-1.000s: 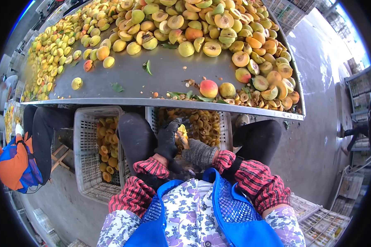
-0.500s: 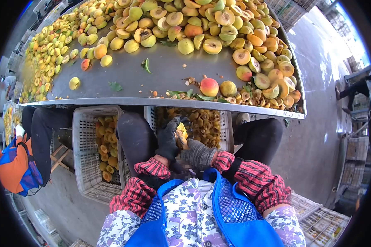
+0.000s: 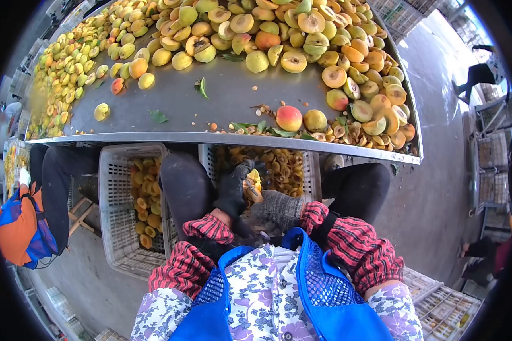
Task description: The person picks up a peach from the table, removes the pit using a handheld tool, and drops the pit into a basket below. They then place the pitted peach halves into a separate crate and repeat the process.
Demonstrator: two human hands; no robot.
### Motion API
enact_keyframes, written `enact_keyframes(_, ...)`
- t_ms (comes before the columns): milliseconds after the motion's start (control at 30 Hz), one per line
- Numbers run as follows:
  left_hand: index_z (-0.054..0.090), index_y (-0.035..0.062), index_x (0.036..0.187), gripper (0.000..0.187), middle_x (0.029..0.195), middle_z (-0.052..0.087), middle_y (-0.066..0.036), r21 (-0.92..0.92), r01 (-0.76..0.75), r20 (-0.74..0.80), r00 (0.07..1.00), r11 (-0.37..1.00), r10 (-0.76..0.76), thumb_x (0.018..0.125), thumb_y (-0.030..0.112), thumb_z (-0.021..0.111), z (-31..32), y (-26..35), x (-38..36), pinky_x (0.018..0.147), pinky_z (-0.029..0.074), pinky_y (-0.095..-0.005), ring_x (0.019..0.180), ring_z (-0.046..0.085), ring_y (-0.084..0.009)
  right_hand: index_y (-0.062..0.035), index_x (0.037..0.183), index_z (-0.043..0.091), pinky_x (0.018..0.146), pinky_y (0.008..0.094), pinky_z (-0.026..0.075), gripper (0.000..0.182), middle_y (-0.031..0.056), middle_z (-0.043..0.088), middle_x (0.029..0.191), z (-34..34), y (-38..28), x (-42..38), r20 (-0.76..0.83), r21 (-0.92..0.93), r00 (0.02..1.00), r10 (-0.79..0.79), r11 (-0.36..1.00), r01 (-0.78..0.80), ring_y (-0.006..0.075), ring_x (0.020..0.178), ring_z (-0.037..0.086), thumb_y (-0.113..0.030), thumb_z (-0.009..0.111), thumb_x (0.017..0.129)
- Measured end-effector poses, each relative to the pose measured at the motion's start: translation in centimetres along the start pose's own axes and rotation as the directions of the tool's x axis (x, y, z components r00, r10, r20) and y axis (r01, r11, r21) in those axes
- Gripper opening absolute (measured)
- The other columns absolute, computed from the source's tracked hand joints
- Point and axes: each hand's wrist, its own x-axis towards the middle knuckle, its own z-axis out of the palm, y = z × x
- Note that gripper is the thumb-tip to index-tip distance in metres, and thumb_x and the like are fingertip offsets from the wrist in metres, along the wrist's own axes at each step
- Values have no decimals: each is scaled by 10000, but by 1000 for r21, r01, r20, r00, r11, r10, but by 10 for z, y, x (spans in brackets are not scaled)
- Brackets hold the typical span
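My left hand point(image 3: 232, 188), in a black glove, is closed around a yellow peach half point(image 3: 253, 181) above the crate between my knees. Close against that fruit is my right hand point(image 3: 277, 208), in a grey knit glove, its fingers curled near the cut side. I cannot tell what the right fingers grip. Below and behind both hands, the white crate point(image 3: 308, 177) holds many hollowed peach pieces point(image 3: 284, 170).
A metal table point(image 3: 170, 108) in front carries heaped peach halves point(image 3: 293, 62), leaves and pit bits. A second crate point(image 3: 112, 199) with peach halves stands left of my knee. Another person point(image 3: 25, 224) sits at far left; people walk at far right. Stacked crates point(image 3: 444, 307) stand behind right.
Both hands stay together at the peach half, with only slight shifts of the fingers. At the far right, people have moved into different positions.
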Motion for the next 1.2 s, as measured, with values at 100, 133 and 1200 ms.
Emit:
enact_keyframes(100, 562, 27, 997, 219, 894, 592, -71, -285, 168, -106, 973, 944, -206, 821, 151, 517, 10, 3, 1, 706, 459, -276, 785, 569, -153, -28, 876, 567, 598, 353, 455, 300, 145, 600, 745, -5, 4, -5, 76, -172, 933, -351, 917, 359, 259, 692, 589, -265, 630, 704)
enact_keyframes(133, 574, 31, 968, 210, 856, 591, -61, -537, 272, -78, 927, 799, -368, 813, 168, 535, 13, 6, 2, 662, 464, -271, 738, 571, -146, -21, 881, 563, 609, 358, 457, 304, 157, 601, 763, -4, 2, -6, 74, -172, 940, -333, 924, 341, 274, 701, 588, -259, 626, 702)
enact_keyframes(1200, 547, 4, 929, 218, 787, 569, -55, -883, 302, 112, 879, 358, -464, 855, 199, 485, 12, -31, 15, 605, 462, -258, 693, 542, -125, -70, 850, 485, 282, 241, 288, 249, 27, 444, 531, 0, 10, -16, 97, 773, 988, -118, 634, 0, 87, 364, 406, -198, 649, 714)
